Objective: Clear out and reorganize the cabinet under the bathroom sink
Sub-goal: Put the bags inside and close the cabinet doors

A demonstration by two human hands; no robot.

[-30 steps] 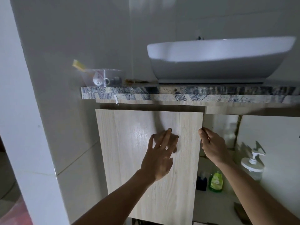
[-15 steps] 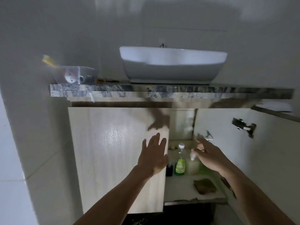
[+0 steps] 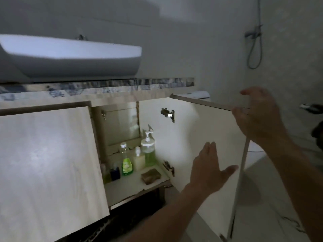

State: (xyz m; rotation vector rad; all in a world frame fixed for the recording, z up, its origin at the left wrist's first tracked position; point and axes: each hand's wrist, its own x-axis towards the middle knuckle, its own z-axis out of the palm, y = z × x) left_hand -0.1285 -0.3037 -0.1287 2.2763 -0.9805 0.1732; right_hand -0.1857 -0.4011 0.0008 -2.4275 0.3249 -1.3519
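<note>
A person's right hand [image 3: 258,116] holds the top outer corner of the open pale cabinet door [image 3: 201,137], fingers curled over its upper edge, while the left hand [image 3: 208,169] hovers flat and open in front of the door's inner face, fingers straight and thumb spread; whether it touches the panel cannot be told. Well to the left of the grip, the closed light woodgrain cabinet door [image 3: 49,163] covers the other half of the cabinet.

Between the two doors, left of and below the gripping hand, the cabinet shelf [image 3: 125,186] carries the task's things: a tall clear pump bottle of pale green liquid [image 3: 148,151] at the back, a shorter cream pump bottle [image 3: 139,158] just beside it, a clear bottle with a white cap and bright green label [image 3: 126,159], a small dark blue container [image 3: 115,173] and a brown rectangular sponge [image 3: 151,175] lying near the shelf's front edge. The label's writing is too blurred to read.

Two metal hinges [image 3: 167,114] sit on the open door's inner side, left of the grip. Above and far left, a white ceramic basin [image 3: 70,58] rests on the speckled grey stone countertop [image 3: 104,84]. A shower hose [image 3: 255,46] hangs on the wall above the gripping hand.
</note>
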